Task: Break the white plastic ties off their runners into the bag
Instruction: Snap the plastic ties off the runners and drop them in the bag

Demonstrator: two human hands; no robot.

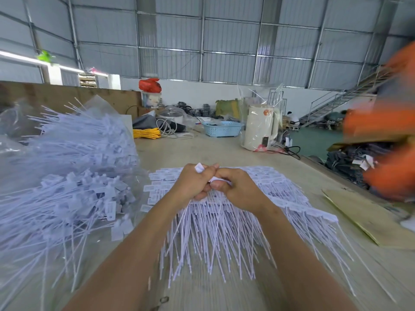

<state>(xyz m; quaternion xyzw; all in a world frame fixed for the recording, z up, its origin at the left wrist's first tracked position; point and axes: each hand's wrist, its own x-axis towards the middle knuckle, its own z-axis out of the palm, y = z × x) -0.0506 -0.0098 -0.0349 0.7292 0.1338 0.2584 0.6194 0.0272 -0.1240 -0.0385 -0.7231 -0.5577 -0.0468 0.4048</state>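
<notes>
Hands, left hand and right hand, gripping white ties; bag leftward, kettle behind.

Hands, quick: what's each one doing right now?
Left hand: fingers curled, gripping white ties.
Right hand: fingers curled, pinching the same bunch of ties.

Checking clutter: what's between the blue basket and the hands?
Head view: only bare table between the blue basket and the left hand and right hand.
</notes>
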